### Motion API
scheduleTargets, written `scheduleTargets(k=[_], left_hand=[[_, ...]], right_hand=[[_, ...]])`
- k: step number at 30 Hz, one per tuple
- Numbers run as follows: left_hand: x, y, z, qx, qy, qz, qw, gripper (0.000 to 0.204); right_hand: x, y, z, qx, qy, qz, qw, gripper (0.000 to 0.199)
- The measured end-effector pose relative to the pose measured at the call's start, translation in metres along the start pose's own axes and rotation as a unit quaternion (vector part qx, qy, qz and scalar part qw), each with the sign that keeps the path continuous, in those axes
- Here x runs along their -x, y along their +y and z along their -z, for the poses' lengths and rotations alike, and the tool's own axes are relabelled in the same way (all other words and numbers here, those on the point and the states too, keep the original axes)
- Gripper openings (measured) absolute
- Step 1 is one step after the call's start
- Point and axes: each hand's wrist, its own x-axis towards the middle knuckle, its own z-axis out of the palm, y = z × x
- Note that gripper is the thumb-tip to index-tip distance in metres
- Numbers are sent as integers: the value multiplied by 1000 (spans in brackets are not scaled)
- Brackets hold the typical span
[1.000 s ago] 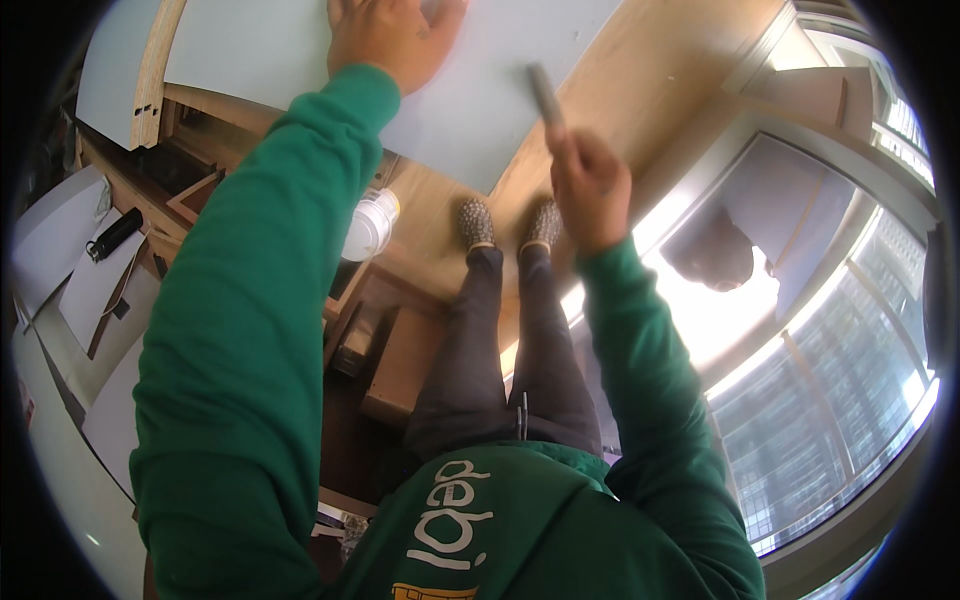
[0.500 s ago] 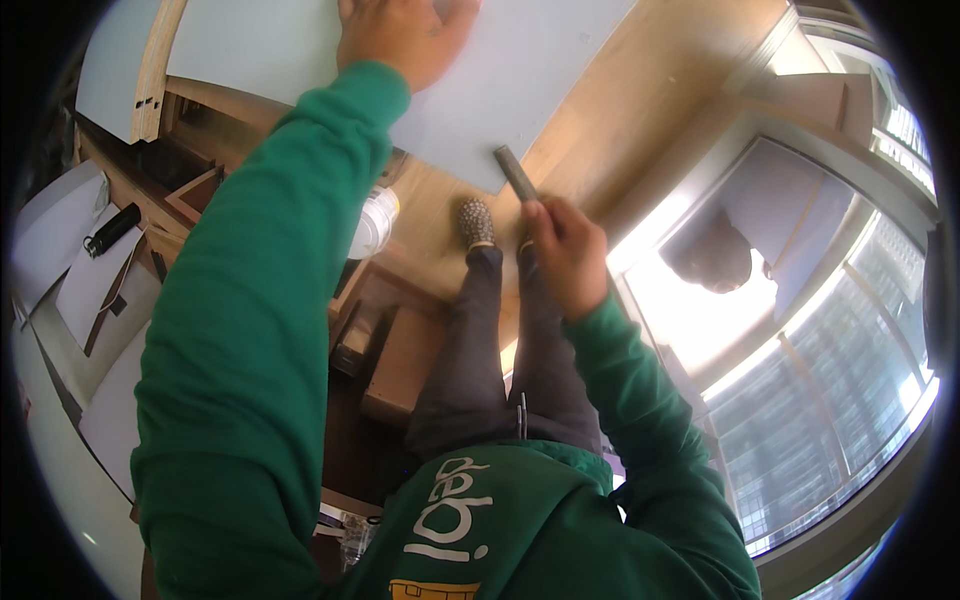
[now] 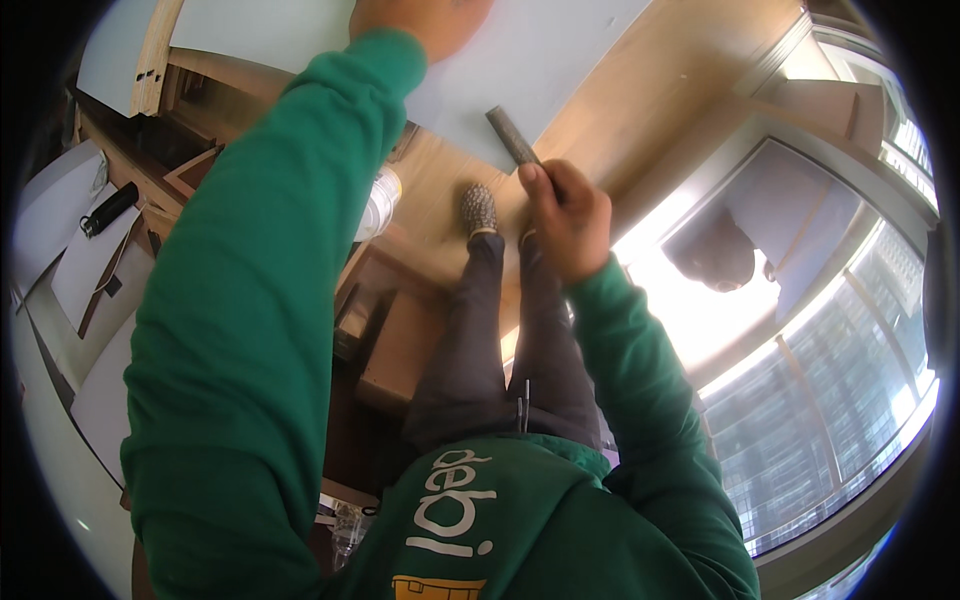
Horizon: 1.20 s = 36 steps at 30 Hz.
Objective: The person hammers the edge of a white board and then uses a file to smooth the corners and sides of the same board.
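My left hand (image 3: 422, 25) is at the top edge over a large pale grey-blue panel (image 3: 470, 110). Its fingers run out of the picture, so their pose is hidden. A short, dark grey-brown flat bar (image 3: 511, 135) is gripped at its lower end by my right hand (image 3: 572, 222), the thumb lying along it. The free end of the bar points up and left, over the panel's near corner. Whether it touches the panel I cannot tell.
A white tub (image 3: 380, 205) stands on the wood floor (image 3: 435, 185) beside open wooden drawers (image 3: 400, 345). At left, a black bottle (image 3: 110, 209) lies on a pale board. A bright glazed window (image 3: 800, 390) fills the right side.
My left hand has slid further up, its fingers leaving the picture. My right hand and the bar have risen a little, the bar's tip reaching further over the panel.
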Motion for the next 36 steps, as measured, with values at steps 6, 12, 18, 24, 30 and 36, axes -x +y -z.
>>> scheduleTargets(k=[6, 12, 18, 24, 30, 36], left_hand=[[1, -1, -4, 0, -5, 16, 1000, 62], [3, -5, 6, -23, -10, 16, 1000, 65], [0, -2, -5, -14, -14, 14, 1000, 64], [1, -2, -1, -17, -19, 18, 1000, 64], [-1, 0, -3, -20, -21, 16, 999, 65], [-1, -2, -4, -22, -19, 17, 999, 64]], right_hand=[[27, 15, -1, 18, 16, -2, 1000, 32], [1, -8, -3, -2, -15, 3, 1000, 30], [25, 13, -3, 27, 11, 16, 999, 32], [1, -5, -3, 14, -5, -7, 1000, 30], [15, 15, 3, 43, 28, 15, 999, 30], [5, 6, 5, 25, 9, -1, 1000, 33]])
